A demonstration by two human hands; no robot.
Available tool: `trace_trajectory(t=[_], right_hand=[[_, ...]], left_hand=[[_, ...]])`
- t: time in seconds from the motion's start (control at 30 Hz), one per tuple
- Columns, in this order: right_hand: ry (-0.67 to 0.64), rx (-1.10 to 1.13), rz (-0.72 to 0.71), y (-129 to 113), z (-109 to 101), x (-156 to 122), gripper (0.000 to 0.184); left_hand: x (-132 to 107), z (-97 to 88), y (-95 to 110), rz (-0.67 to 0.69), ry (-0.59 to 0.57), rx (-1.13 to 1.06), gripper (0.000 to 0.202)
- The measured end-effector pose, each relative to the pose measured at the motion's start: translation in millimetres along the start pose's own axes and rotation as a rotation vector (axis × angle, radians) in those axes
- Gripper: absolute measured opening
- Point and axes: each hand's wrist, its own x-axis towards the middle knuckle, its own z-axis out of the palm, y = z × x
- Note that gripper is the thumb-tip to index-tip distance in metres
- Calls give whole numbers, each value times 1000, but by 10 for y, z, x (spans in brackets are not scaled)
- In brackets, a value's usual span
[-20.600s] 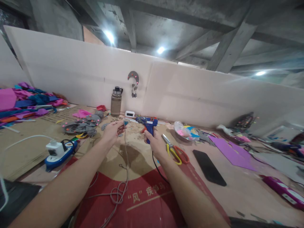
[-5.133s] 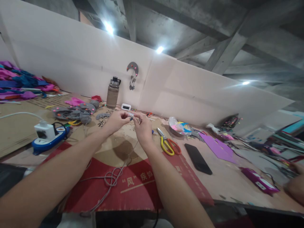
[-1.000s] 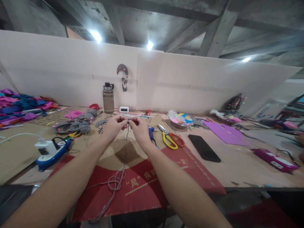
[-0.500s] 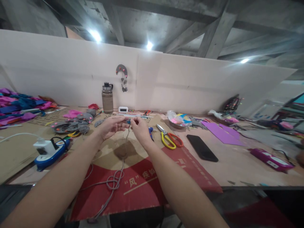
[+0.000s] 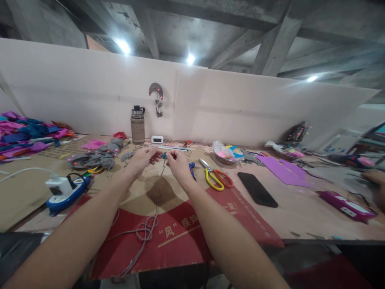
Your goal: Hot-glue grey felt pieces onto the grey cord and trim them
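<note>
My left hand (image 5: pixel 146 159) and my right hand (image 5: pixel 178 163) are raised close together over the middle of the table. A small blue piece (image 5: pixel 163 155) shows between their fingertips, too small to name. My right thumb and fingers pinch the grey cord (image 5: pixel 163 168) beside that piece. The fingertips of my left hand are drawn together, and what they hold is not clear. The cord runs down across the cardboard (image 5: pixel 177 245) into a loose tangle near its front edge. Close to my right hand lie a blue glue gun (image 5: pixel 191 165), partly hidden, and scissors (image 5: pixel 215 178).
A black phone (image 5: pixel 258 189) and a purple power strip (image 5: pixel 345 205) lie right. Grey felt pieces (image 5: pixel 93 158) and a blue power strip (image 5: pixel 69 196) are left. A bottle (image 5: pixel 137 127) stands at the back. Another person's hand (image 5: pixel 375 180) shows at the right edge.
My left fingers have drawn in closer together. My right hand has barely moved and keeps its pinch. The other person's hand has come further into view at the right edge.
</note>
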Motion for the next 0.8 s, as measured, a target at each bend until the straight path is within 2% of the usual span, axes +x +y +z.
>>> trace_trajectory(t=[0.1,0.33,0.53,0.63,0.8], right_hand=[[-2,3,-7,14,4,2,16],[-7,0,-17,29,15,-9,16],[-8,32,31,-5,-18,2,14],[-7,25,29,-22,-23,-4,14],[-6,6,-14,-17,-9,-23,14]], left_hand=[[-8,15,15,15,-120,41,34],[-2,-10,-28,43,-116,165,24],[3,-14,-14,-80,-268,-68,36],[8,-6,-25,-73,-231,-72,38],[17,-3,-62,61,-119,128,27]])
